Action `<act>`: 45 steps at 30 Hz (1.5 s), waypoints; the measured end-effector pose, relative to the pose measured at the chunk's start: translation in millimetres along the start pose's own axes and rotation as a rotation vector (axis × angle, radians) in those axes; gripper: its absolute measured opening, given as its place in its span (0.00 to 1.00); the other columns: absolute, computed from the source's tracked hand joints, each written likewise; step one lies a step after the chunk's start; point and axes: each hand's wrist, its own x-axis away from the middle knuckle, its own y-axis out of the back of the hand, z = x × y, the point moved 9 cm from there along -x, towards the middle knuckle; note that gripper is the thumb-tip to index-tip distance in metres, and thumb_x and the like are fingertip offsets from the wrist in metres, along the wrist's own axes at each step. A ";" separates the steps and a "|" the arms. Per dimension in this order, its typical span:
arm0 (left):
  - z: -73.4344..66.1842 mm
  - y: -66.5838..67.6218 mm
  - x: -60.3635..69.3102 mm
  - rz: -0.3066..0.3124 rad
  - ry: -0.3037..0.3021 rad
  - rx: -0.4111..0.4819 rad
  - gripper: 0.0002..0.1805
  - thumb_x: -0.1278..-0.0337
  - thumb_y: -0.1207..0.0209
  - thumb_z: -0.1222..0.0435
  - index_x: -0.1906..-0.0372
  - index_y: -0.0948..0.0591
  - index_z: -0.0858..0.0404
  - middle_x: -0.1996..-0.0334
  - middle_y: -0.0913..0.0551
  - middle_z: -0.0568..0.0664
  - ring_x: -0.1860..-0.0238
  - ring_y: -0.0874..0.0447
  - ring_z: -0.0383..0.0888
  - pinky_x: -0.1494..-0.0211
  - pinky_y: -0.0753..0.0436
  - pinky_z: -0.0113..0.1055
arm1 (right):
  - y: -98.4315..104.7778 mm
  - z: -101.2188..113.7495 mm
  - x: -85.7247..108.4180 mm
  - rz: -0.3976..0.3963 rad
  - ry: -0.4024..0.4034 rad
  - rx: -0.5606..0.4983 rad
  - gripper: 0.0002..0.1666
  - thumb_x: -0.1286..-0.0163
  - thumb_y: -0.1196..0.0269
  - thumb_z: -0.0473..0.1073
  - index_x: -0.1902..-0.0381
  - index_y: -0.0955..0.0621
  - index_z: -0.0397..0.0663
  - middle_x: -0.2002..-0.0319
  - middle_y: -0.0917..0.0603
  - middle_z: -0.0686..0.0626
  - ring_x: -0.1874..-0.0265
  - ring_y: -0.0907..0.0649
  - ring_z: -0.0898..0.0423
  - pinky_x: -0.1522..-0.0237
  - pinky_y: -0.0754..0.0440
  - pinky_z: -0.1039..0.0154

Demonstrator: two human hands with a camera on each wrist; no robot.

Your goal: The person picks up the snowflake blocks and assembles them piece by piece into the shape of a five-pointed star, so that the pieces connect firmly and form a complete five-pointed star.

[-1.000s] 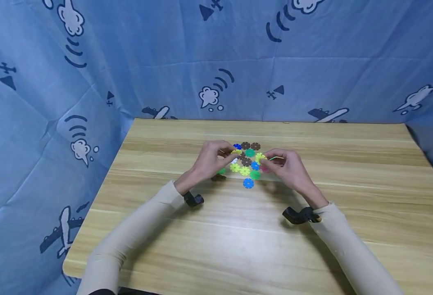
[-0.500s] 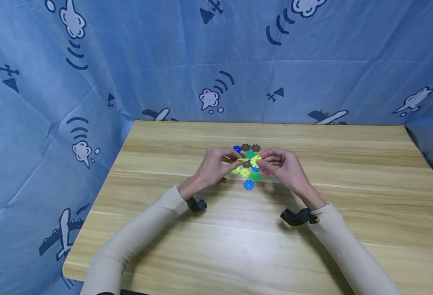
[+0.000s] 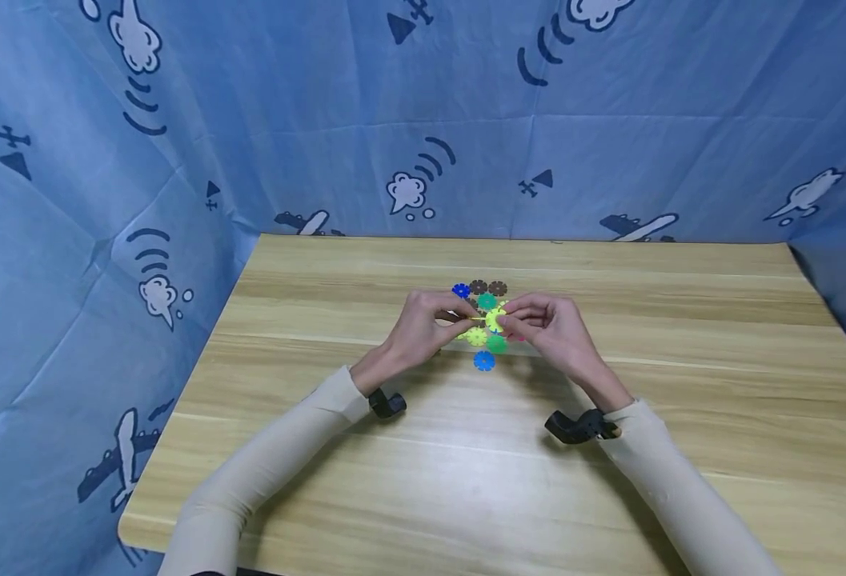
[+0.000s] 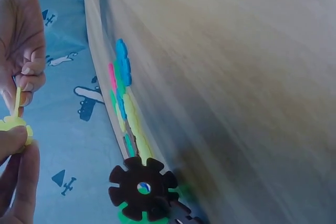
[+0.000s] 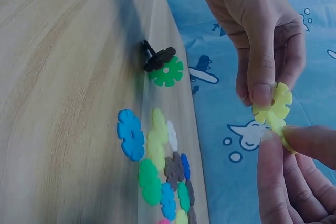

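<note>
Notched discs (image 5: 283,98): smooth plastic, slight sheen. Tabletop (image 3: 466,480): smooth wood-grain, faintly glossy. Backdrop (image 3: 466,88): creased matt cloth.

Discs (image 3: 484,361) on table (image 3: 423,488), curtain (image 3: 466,96) behind

You pinched the first yellow disc (image 5: 284,99) in your left hand (image 3: 423,324) and the second yellow disc (image 3: 494,322) in your right hand (image 3: 556,332), both raised above the tabletop (image 3: 423,480). Both were thin and flat, with notches cut around the rim. The first sat edge-on in the head view, showing as a narrow line; the second showed its face there. Their planes stood at a steep angle, rims meeting. Whether the notches interlocked could not be determined.
</note>
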 end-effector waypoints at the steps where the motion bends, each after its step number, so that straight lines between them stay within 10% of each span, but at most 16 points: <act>1: -1.0 0.5 0.4 0.000 -0.010 -0.003 0.03 0.37 0.31 0.71 0.61 0.09 0.65 0.62 0.07 0.54 0.61 0.07 0.44 0.54 0.11 0.23 | -0.4 0.1 -0.1 0.000 0.003 0.001 0.17 0.28 0.30 0.43 0.49 0.16 0.35 0.57 0.08 0.36 0.63 0.07 0.48 0.55 0.07 0.54; 18: -15.6 2.1 3.6 0.016 -0.163 -0.082 0.05 0.37 0.31 0.71 0.59 0.08 0.65 0.61 0.06 0.54 0.61 0.07 0.44 0.52 0.13 0.20 | -2.7 7.9 0.7 0.011 0.021 0.000 0.14 0.30 0.29 0.39 0.52 0.15 0.33 0.59 0.09 0.32 0.67 0.07 0.50 0.59 0.07 0.54; 33: 0.4 11.7 4.7 -0.054 -0.030 -0.039 0.05 0.36 0.31 0.68 0.58 0.10 0.64 0.61 0.07 0.52 0.60 0.07 0.42 0.53 0.12 0.22 | 22.1 -7.5 -10.2 -0.028 -0.005 0.223 0.19 0.21 0.38 0.51 0.47 0.14 0.41 0.54 0.09 0.37 0.62 0.09 0.48 0.59 0.10 0.62; 45: 8.6 19.1 10.2 -0.099 0.002 -0.051 0.06 0.35 0.31 0.67 0.58 0.11 0.66 0.61 0.07 0.55 0.61 0.08 0.46 0.55 0.11 0.22 | 23.1 -40.0 -16.3 -0.023 -0.051 0.503 0.15 0.33 0.26 0.43 0.55 0.13 0.38 0.62 0.11 0.40 0.62 0.14 0.48 0.61 0.19 0.64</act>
